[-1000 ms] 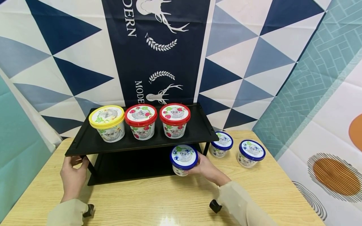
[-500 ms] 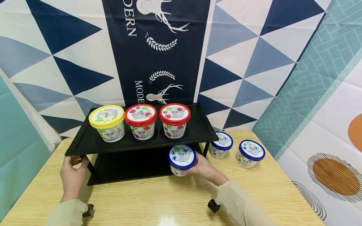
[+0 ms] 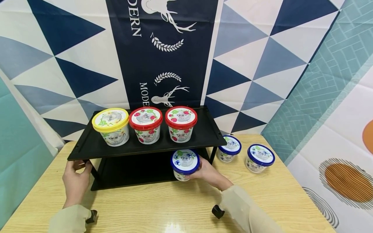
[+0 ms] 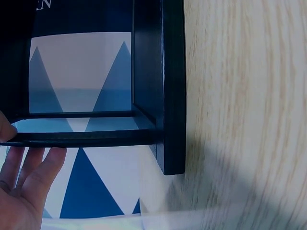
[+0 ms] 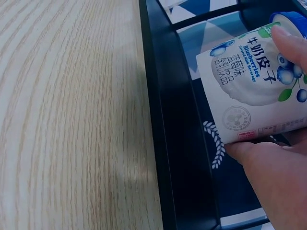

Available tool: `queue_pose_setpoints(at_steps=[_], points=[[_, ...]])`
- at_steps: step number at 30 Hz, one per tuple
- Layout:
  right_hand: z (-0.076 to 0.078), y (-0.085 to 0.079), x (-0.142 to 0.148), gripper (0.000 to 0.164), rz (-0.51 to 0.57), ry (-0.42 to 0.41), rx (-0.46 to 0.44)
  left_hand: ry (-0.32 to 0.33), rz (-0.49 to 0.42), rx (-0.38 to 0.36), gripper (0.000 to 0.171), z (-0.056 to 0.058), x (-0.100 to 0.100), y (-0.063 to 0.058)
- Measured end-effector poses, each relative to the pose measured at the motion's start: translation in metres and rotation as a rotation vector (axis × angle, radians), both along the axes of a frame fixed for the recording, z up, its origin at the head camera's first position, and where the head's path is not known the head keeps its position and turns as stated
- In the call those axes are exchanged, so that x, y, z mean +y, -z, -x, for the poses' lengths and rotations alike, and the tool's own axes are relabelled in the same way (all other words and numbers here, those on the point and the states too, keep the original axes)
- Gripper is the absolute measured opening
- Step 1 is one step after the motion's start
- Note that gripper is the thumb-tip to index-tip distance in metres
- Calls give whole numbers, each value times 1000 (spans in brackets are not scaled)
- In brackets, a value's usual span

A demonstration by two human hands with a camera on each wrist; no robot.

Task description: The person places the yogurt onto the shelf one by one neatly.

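Note:
My right hand (image 3: 206, 172) grips a blueberry milk cup (image 3: 185, 160) with a blue lid. The cup is at the front of the lower shelf (image 3: 137, 170) of a black two-tier rack, under the upper shelf's right half. In the right wrist view, fingers and thumb lie around the printed cup (image 5: 254, 81), which appears raised off the lower shelf. My left hand (image 3: 76, 182) holds the rack's front left leg (image 4: 91, 138), thumb on one side and fingers on the other. Two more blue-lidded cups, one nearer (image 3: 229, 149) and one farther right (image 3: 259, 158), stand beside the rack.
On the upper shelf (image 3: 208, 132) stand a yellow-lidded cup (image 3: 111, 127) and two red-lidded cups, one in the middle (image 3: 146, 125) and one to its right (image 3: 181, 124). A wooden table (image 3: 140, 207) carries the rack. Patterned cloth (image 3: 163, 64) hangs behind it.
My right hand has shifted the blue-lidded cup slightly left along the front of the lower shelf. My left hand has kept its place on the leg.

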State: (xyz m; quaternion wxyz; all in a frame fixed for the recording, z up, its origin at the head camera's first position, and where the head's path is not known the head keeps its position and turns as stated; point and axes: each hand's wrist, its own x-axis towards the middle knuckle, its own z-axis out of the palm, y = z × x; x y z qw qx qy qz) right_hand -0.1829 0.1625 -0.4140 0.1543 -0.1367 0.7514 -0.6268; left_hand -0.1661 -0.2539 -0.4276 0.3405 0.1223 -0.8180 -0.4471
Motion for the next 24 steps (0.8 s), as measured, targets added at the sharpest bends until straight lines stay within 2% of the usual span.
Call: queue_pose_setpoints(at_steps=[24], points=[[4, 2, -13, 88, 38, -31, -14, 7, -6, 12, 27, 2, -1, 2]])
